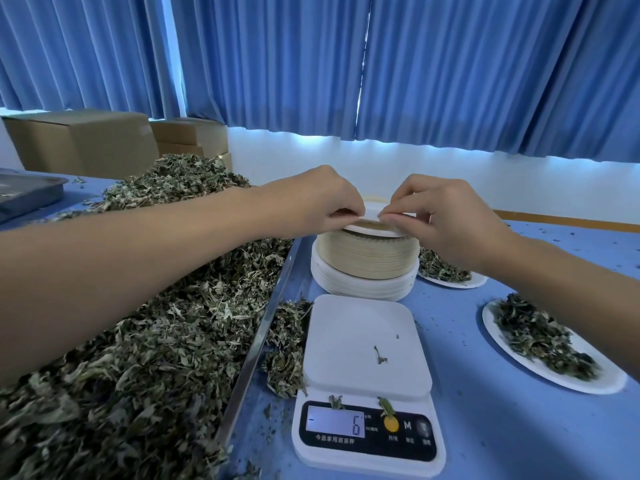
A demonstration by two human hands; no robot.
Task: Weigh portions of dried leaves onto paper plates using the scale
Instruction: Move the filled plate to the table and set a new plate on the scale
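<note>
Behind the scale [367, 348]: plate stack [363, 261] | your left hand [322, 199] pinches top plate [372, 210] | your right hand [446, 220] pinches it too

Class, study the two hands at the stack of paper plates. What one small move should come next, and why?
Probably lift the top plate off the stack and set it on the scale. Both the left hand and right hand pinch its rim, the scale's platform carries only leaf scraps, and two filled plates lie at right.
</note>
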